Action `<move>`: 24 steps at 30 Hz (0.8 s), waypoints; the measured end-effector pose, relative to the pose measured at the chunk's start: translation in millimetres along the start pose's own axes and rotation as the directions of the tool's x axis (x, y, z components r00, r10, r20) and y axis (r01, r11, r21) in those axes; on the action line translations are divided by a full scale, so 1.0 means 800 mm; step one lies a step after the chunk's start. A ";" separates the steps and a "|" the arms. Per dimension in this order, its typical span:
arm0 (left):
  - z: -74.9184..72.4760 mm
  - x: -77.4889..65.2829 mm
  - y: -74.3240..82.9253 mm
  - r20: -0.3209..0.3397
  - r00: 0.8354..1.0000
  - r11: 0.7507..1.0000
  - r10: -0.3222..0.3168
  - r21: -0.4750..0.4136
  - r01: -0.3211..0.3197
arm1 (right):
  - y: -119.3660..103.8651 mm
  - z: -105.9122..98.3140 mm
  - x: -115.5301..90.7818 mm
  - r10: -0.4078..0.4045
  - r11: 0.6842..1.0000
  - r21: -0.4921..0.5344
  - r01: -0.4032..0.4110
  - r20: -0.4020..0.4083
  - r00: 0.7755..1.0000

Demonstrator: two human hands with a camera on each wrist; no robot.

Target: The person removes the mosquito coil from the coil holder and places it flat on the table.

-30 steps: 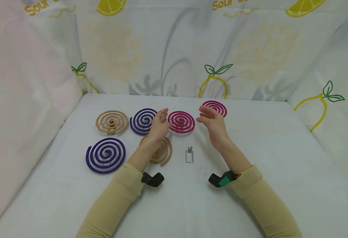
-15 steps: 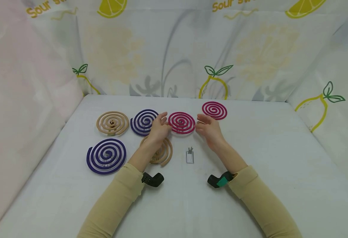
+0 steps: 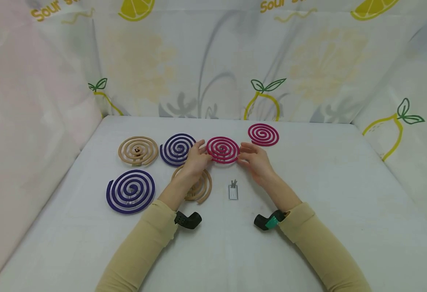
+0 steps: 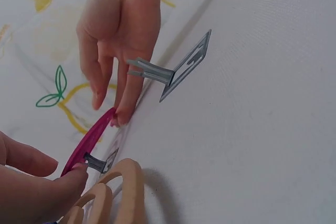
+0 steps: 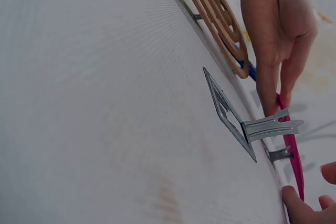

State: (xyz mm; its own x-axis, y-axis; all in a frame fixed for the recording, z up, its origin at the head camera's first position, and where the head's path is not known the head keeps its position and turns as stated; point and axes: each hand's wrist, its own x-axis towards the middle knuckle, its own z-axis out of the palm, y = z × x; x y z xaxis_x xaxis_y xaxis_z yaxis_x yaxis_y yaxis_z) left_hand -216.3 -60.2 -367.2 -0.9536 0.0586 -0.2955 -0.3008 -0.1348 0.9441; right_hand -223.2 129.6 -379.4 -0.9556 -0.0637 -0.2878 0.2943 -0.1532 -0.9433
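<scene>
In the head view, a pink mosquito coil (image 3: 223, 149) lies level on a small metal stand (image 5: 282, 154) between the hands. My left hand (image 3: 197, 160) is at its left edge; in the left wrist view the thumb is low against the coil and the index finger is on the other side. My right hand (image 3: 255, 162) is at the right edge, fingers loosely bent. Its thumb (image 5: 294, 200) appears to touch the rim, while the other fingertips look apart from it. A bare metal coil stand (image 3: 233, 191) with upright prongs stands nearer, between the wrists.
A second pink coil (image 3: 263, 134) lies at the back right. Left of the hands are purple coils (image 3: 130, 191), (image 3: 177, 149) and tan coils (image 3: 137, 151), one tan coil (image 3: 207, 184) partly under the left forearm. A lemon-print cloth (image 3: 308, 61) hangs behind the white table (image 3: 326, 170).
My right hand has come left and nearer, from beside the back pink coil to the right rim of the middle one. My left hand has shifted slightly right. The coils have not visibly moved.
</scene>
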 end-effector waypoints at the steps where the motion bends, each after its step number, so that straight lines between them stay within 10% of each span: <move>1: 0.000 0.000 0.000 0.001 1.000 1.000 -0.003 -0.006 0.003 | 0.001 0.000 0.000 0.005 1.000 0.004 -0.005 0.000 1.000; 24: 0.002 0.002 -0.006 -0.010 1.000 0.999 -0.001 -0.040 0.001 | 0.006 -0.005 0.007 -0.014 0.998 0.056 0.013 0.028 1.000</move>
State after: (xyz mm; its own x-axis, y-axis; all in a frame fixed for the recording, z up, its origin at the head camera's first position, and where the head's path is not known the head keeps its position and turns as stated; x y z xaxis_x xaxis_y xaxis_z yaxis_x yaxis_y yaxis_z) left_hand -216.6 -57.9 -371.8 -0.9532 0.0486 -0.2983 -0.3022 -0.1741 0.9372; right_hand -227.2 132.3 -386.2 -0.9588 -0.0886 -0.2698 0.2828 -0.2094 -0.9360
